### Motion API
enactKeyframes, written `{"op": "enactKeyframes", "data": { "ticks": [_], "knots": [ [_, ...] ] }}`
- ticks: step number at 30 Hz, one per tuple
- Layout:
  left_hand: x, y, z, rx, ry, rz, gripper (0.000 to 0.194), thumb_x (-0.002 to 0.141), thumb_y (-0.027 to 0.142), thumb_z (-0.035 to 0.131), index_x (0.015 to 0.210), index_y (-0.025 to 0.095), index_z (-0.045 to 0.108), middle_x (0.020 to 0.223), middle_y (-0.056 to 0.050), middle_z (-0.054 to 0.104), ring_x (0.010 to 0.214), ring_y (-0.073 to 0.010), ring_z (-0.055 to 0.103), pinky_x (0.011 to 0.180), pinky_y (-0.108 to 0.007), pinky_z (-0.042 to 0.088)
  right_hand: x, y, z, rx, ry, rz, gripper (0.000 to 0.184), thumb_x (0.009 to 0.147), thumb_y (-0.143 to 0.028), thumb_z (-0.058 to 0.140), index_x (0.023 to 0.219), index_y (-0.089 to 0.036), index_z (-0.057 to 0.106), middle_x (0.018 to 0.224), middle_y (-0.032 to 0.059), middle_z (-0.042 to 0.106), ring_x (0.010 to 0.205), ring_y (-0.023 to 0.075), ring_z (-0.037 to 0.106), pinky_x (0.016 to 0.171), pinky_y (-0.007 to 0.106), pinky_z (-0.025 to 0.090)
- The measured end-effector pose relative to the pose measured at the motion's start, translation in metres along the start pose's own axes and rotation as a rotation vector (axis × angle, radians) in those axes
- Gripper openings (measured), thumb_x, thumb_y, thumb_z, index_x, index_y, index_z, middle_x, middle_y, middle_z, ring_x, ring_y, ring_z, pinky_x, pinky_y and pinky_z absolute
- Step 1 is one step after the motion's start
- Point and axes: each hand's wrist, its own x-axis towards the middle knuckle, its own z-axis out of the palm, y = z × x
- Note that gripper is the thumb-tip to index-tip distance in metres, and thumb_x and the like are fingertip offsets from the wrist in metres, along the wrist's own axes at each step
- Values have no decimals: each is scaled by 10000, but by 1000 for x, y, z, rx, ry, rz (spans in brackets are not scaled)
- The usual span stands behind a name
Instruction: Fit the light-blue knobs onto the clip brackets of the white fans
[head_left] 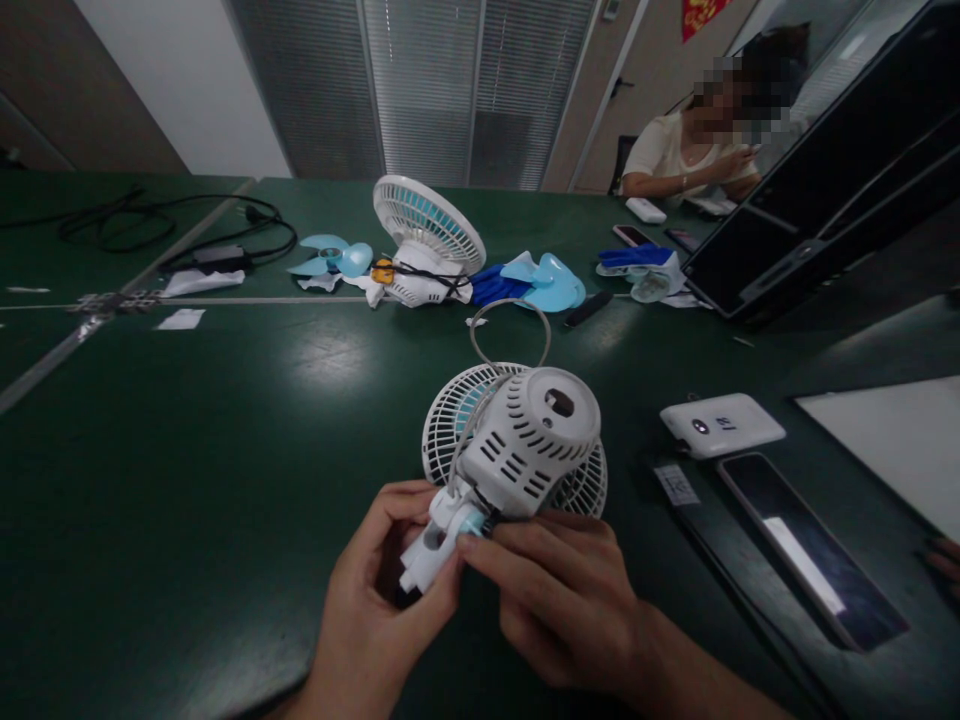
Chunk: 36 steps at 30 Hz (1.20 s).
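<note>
Left grip [382, 580] and right grip [566, 585] pinching fan bracket [426, 562], white device [742, 428], marking [725, 416] hard to read

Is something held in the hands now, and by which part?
Yes: the small fan, by the white bracket below its motor housing.

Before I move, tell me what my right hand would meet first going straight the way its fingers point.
Your right hand would likely meet the light blue knob on the white bracket first; the fingertips look right at it, though contact is unclear.
</note>
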Motion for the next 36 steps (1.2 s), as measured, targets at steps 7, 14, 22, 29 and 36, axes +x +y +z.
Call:
{"op": "enactKeyframes", "data": {
  "ticks": [7,14,22,29,36],
  "knots": [
    [1,3,3,35,18,44,215,794,112,729,935,268,683,969,20,704,826,-91,710,726,-123,563,1,-3,0,-59,57,50,370,911,-36,481,1260,-51,602,968,89,760,799,147,713,684,284,587],
    [2,2,2,37,21,50,238,788,108,734,953,274,690,977,20,702,828,-96,717,721,-129,565,3,-4,0,-104,86,48,359,910,-42,454,1235,-60,606,965,96,767,813,149,730,674,266,606],
    [-2,-2,3,-2,18,18,202,823,125,737,971,253,688,999,-6,695,850,-138,700,746,-188,575,4,-5,0,-59,99,52,363,889,-37,465,1225,-54,602,925,98,759,786,155,733,672,257,621],
    [-1,-3,0,47,-18,26,216,847,110,709,992,265,667,1026,-1,684,886,-136,689,771,-189,561,3,-6,-1,-62,15,84,260,919,-88,440,1057,-127,656,873,64,743,767,147,723,713,261,615],
    [1,0,0,38,-14,48,209,834,108,703,982,252,673,1011,-5,685,887,-141,691,770,-201,565,2,-2,-2,-16,16,-14,294,936,-119,459,1155,-109,655,950,76,748,749,138,709,637,261,581]
  ]
}}
